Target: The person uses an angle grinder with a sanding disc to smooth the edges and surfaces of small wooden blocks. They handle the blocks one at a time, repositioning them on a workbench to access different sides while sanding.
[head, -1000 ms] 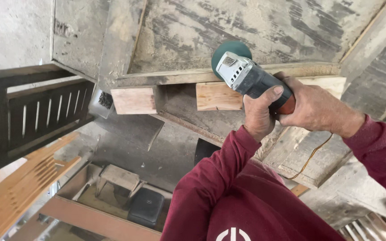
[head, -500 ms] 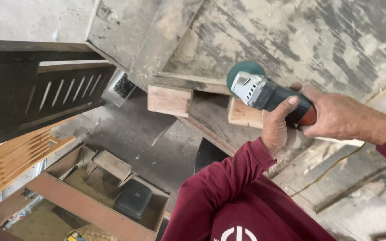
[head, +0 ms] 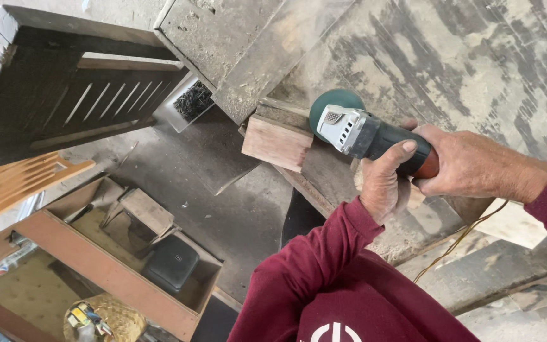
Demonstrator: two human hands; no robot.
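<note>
Both hands close around a sander (head: pixel 365 134): the left hand (head: pixel 384 183) wraps its body, the right hand (head: pixel 470 166) its rear. The green disc (head: pixel 332 104), partly hidden, sits beside a wooden block (head: pixel 278 142) on the worktop (head: pixel 463 57). The cord (head: pixel 457 240) trails below the sander.

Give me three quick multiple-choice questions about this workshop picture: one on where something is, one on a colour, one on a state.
1. Where is the sander's disc?
A. By the wood block at the bench edge
B. On the floor
C. Inside the open crate

2. What colour are the sleeves?
A. Blue
B. Dark red
C. White

3. How is the sander held?
A. Left alone
B. Right alone
C. Both hands

Answers:
1. A: the green disc of the sander sits right beside the wood block at the edge of the bench.
2. B: the sleeves are dark red.
3. C: the left hand wraps the body and the right hand grips the rear.
</note>
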